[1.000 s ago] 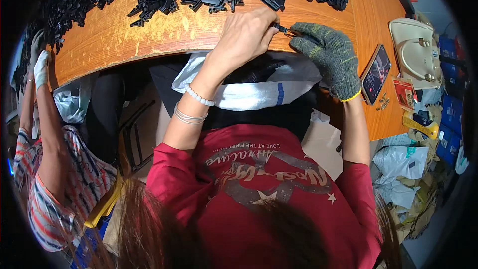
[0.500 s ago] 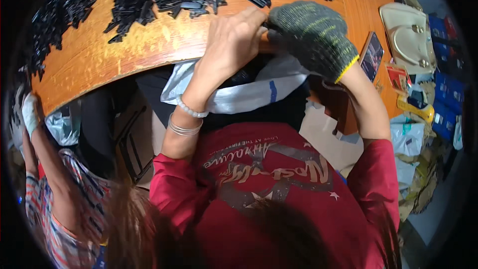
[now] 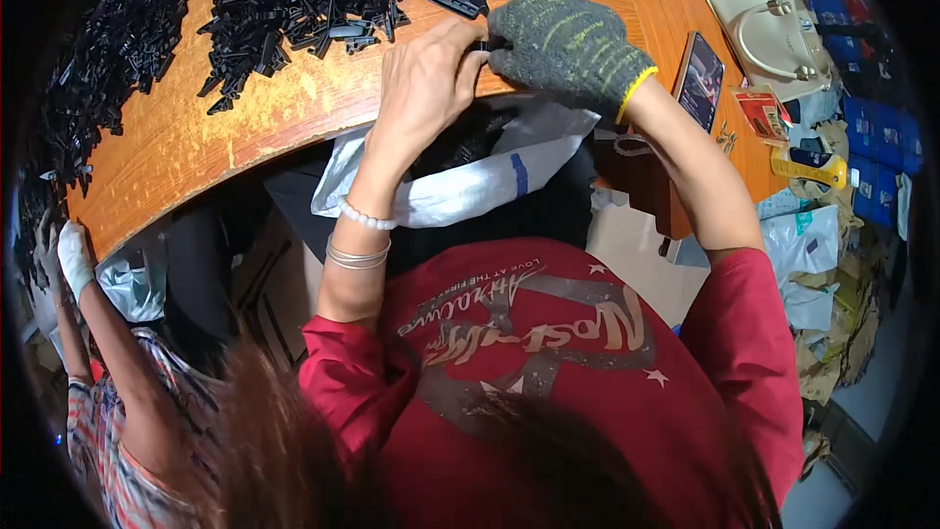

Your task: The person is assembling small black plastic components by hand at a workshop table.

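A wooden table (image 3: 304,93), its finish scuffed to pale patches along the curved near edge, gleams under bright light. Beyond the table's right edge, blue packages (image 3: 881,137) sit beside a rumpled heap of brown paper (image 3: 859,333), and grey floor (image 3: 815,502) shows past the near right corner.
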### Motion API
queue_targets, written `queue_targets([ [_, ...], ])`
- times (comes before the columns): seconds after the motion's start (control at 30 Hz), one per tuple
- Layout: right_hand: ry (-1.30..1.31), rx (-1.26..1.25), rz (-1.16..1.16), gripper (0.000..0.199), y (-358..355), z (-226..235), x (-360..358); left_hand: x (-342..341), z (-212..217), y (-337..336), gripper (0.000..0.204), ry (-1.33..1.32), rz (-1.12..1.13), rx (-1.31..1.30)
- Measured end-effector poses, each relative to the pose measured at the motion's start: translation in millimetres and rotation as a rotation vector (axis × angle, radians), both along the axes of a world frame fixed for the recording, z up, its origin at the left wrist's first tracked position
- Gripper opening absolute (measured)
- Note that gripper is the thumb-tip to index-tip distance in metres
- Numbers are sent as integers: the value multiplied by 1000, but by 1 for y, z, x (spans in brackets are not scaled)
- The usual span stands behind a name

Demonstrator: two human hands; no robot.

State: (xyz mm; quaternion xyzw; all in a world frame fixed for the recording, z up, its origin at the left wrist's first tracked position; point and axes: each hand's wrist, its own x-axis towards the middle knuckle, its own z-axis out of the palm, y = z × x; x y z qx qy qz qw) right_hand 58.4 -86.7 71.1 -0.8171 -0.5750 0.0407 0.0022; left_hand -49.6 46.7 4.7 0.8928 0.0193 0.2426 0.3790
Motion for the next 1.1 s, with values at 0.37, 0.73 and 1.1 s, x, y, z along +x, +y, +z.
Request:
queue_targets([
  [0.37,14,570,121,30,-51,-25,-22,-15,10,-3,19,140,-72,-445],
  [0.73,940,565,-521,24,-72,-16,-43,-17,16,-20,28,259,-269,-1373],
  [1.1,1065,502,-567,27,-71,-15,-45,-23,25,-16,28,360,-243,-1331],
])
